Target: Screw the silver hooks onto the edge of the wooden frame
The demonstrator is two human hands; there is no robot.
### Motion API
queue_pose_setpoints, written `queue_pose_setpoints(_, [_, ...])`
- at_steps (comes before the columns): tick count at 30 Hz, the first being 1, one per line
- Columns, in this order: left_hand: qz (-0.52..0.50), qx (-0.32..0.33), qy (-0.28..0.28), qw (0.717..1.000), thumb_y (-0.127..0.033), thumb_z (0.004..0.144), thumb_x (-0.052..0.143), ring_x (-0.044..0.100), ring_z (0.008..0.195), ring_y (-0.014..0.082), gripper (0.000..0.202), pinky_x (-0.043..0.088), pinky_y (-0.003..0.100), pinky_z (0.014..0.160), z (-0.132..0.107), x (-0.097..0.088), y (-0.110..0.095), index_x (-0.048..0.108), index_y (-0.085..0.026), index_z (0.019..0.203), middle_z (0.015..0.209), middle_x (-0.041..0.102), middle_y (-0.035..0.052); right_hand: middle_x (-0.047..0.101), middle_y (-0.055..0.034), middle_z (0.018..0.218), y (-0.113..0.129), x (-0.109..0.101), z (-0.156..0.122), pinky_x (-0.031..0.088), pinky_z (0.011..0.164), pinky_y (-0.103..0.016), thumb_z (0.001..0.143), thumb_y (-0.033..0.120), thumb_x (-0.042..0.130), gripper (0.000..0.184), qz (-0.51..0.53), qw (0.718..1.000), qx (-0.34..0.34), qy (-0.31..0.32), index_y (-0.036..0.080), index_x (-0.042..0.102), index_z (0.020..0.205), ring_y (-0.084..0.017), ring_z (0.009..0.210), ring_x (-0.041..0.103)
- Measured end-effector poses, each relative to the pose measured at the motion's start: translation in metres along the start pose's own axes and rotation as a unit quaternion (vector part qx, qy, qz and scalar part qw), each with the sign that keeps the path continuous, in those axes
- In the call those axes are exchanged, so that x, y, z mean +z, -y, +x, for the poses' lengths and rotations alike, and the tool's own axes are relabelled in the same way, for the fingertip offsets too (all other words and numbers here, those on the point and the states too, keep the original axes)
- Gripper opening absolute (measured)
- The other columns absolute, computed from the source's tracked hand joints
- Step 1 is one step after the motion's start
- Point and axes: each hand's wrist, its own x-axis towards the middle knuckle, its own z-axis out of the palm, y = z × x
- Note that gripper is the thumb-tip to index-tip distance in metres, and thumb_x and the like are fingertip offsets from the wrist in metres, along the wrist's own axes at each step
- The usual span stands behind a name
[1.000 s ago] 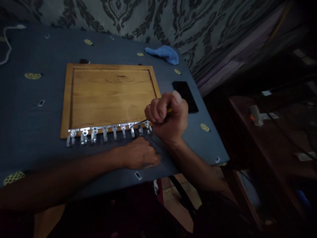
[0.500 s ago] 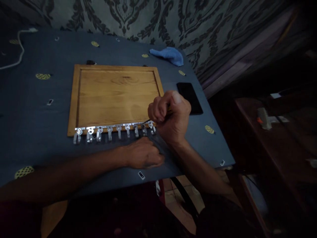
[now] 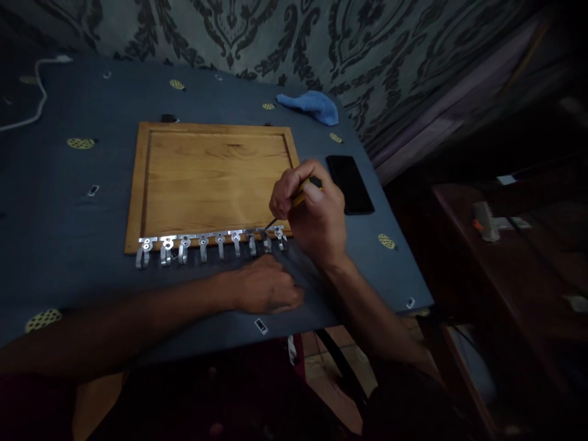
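A wooden board [image 3: 211, 177] lies flat on the blue-covered table [image 3: 68, 233]. A metal rail of several hooks [image 3: 211, 244] runs along its near edge. My right hand [image 3: 312, 214] is closed round a yellow-handled screwdriver [image 3: 301, 193], whose thin tip touches the rail near its right end. My left hand [image 3: 266, 288] rests on the cloth just below the hooks, fingers curled in; whether anything is in it is hidden.
A black phone [image 3: 350, 182] lies right of the board. A blue cloth [image 3: 310, 105] sits at the table's far right corner, a white cable [image 3: 32, 92] at far left. The table edge drops off to the right; dark furniture stands beyond.
My right hand has turned, its wrist rolling over, so the yellow handle now shows between the fingers. The tip stays at the same hook. My left hand has not moved.
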Motion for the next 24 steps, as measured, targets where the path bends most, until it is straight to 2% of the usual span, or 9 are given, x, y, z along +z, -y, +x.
queue_pose_setpoints(2, [0.009,-0.004,0.021,1.0,-0.031,0.096,0.048,0.057,0.056,0.0126,0.026,0.024,0.03,0.047,0.001,-0.003,-0.001,0.063,-0.021,0.077,0.07,0.068,-0.0011,0.049,0.0028,0.068,0.002,-0.004,0.001,0.04,0.055,-0.029,0.09,0.042,0.062,0.02,-0.043,0.999,-0.005,0.019,0.024,0.056,0.084,-0.013,0.06,0.046])
queue_pose_setpoints(4, [0.017,-0.008,0.039,0.999,-0.032,0.096,0.049,0.057,0.054,0.012,0.026,0.022,0.03,0.046,0.001,-0.006,-0.002,0.064,-0.021,0.078,0.068,0.068,-0.0016,0.054,0.0019,0.075,0.007,-0.008,0.002,0.045,0.062,-0.029,0.093,0.039,0.059,0.018,-0.127,0.991,-0.014,0.04,0.023,0.057,0.086,-0.013,0.066,0.051])
queue_pose_setpoints(7, [0.027,-0.008,0.048,0.998,-0.033,0.096,0.05,0.058,0.054,0.0116,0.027,0.022,0.029,0.045,0.002,-0.007,-0.004,0.064,-0.02,0.077,0.066,0.067,-0.0017,0.059,0.0006,0.08,0.016,-0.014,0.003,0.046,0.069,-0.03,0.096,0.039,0.057,0.021,-0.269,0.96,-0.022,0.069,0.021,0.059,0.086,-0.013,0.073,0.055])
queue_pose_setpoints(10, [0.029,-0.005,0.04,0.999,-0.032,0.097,0.048,0.059,0.054,0.0119,0.029,0.02,0.03,0.044,0.002,-0.005,-0.004,0.062,-0.02,0.075,0.066,0.068,-0.0014,0.06,0.0005,0.077,0.021,-0.022,0.005,0.045,0.067,-0.031,0.096,0.041,0.057,0.022,-0.343,0.935,-0.028,0.08,0.022,0.062,0.086,-0.014,0.072,0.054])
queue_pose_setpoints(17, [0.017,0.0,0.014,1.0,-0.032,0.096,0.05,0.058,0.053,0.012,0.028,0.018,0.031,0.044,-0.001,-0.003,-0.002,0.062,-0.02,0.074,0.065,0.068,-0.0014,0.055,0.0031,0.069,0.018,-0.024,0.004,0.041,0.059,-0.028,0.091,0.041,0.065,0.024,-0.377,0.923,-0.056,0.062,0.022,0.06,0.078,-0.012,0.062,0.05])
queue_pose_setpoints(24, [0.027,-0.006,0.029,0.999,-0.031,0.094,0.055,0.058,0.052,0.0128,0.025,0.014,0.03,0.044,0.001,-0.004,-0.003,0.063,-0.02,0.074,0.066,0.069,-0.0005,0.051,0.0044,0.065,0.016,-0.021,0.002,0.035,0.052,-0.026,0.087,0.039,0.069,0.025,-0.331,0.942,-0.032,0.04,0.021,0.059,0.074,-0.009,0.056,0.044])
